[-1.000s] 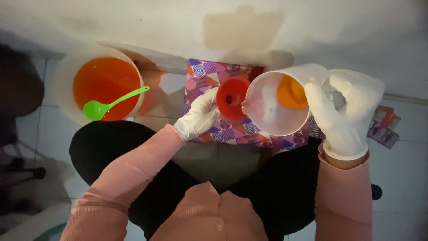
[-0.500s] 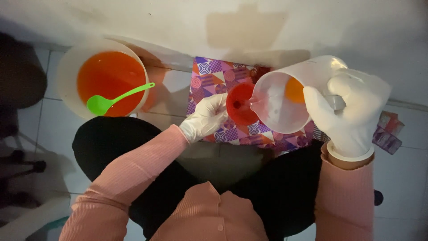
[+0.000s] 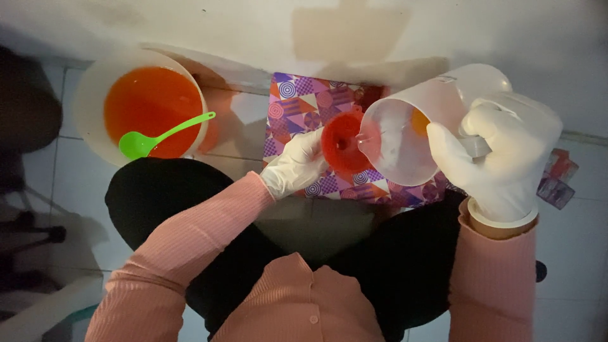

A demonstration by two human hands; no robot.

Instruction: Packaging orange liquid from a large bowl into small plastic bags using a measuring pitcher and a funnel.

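My right hand, in a white glove, grips the handle of a translucent plastic jug tipped to the left, a little orange liquid left inside. The jug's spout rests over a red funnel. My gloved left hand holds the funnel's left side. Funnel and jug are above a box with a purple, orange and white pattern. What the funnel sits in is hidden.
A white bowl of orange liquid with a green spoon in it stands at the left on the tiled floor. A pale wall runs along the top. Small packets lie at the right. My dark-clothed legs fill the middle.
The jug has tipped further over the funnel and less orange liquid shows in it. Both hands keep their holds.
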